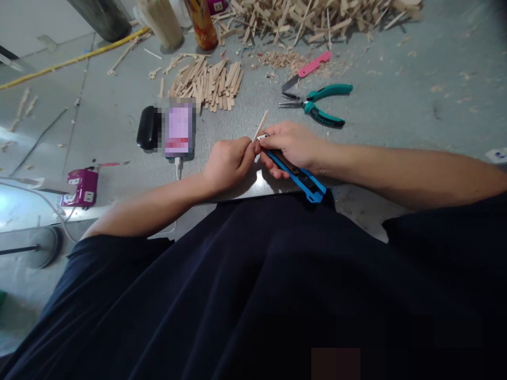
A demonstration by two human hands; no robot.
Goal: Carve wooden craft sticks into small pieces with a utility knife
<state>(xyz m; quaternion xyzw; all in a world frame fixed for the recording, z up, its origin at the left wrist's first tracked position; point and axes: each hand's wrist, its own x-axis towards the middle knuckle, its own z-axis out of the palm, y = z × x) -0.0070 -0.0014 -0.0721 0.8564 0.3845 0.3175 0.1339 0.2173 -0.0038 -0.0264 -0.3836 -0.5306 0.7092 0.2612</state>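
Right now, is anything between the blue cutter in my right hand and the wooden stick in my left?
Nothing visible: the tip of the blue cutter sits beside the wooden stick. Your left hand and right hand crowd the spot, so contact is unclear.

Open tabletop right of the pliers, phone in the way leftward.

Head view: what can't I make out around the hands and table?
In the head view:
Wooden stick, lower end: hidden by the left hand.
Blue cutter, blade: obscured where the right hand meets the left.
Phone, screen text: pixelated.
Amber bottle, top: cut off by the upper edge.
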